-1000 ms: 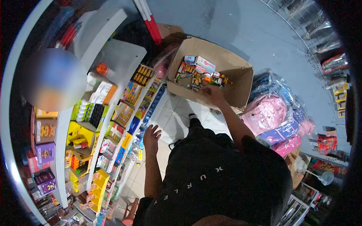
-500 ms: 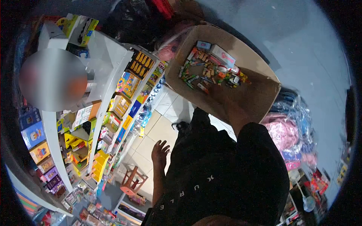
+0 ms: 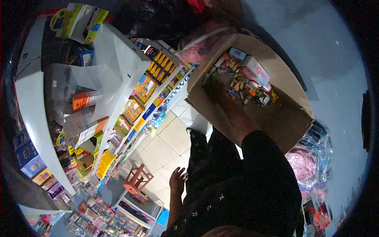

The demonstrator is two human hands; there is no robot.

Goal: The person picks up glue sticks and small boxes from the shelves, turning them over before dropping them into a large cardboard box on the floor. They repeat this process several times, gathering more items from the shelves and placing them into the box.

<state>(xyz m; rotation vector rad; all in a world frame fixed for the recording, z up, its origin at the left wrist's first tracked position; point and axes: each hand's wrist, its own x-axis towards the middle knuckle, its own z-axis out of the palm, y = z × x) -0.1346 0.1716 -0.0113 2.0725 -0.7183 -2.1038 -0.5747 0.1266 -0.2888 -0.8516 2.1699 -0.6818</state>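
Note:
A large open cardboard box [image 3: 290, 130] stands in front of me. My right hand [image 3: 219, 94] reaches down into it, near the left inner wall, and its dim fingers do not show clearly. Beside that hand lie many small wooden blocks [image 3: 237, 84] and mixed small packs. A white box with a pink picture [image 3: 257, 72] and a light blue box [image 3: 237, 53] lie against the far side. Low at my left side hangs my left hand [image 3: 178, 181], fingers apart and holding nothing, above the tiled floor.
White shelves [image 3: 118, 51] with boxed goods run along the left. A small reddish-brown stool [image 3: 137, 179] stands on the floor tiles [image 3: 164, 144]. Plastic-wrapped pink bundles [image 3: 302, 164] sit right of the cardboard box, by a blue-grey wall [image 3: 335, 71].
My right hand has moved left inside the box, towards the green packs. The view has shifted, so the box sits further right. My left hand stays low and open.

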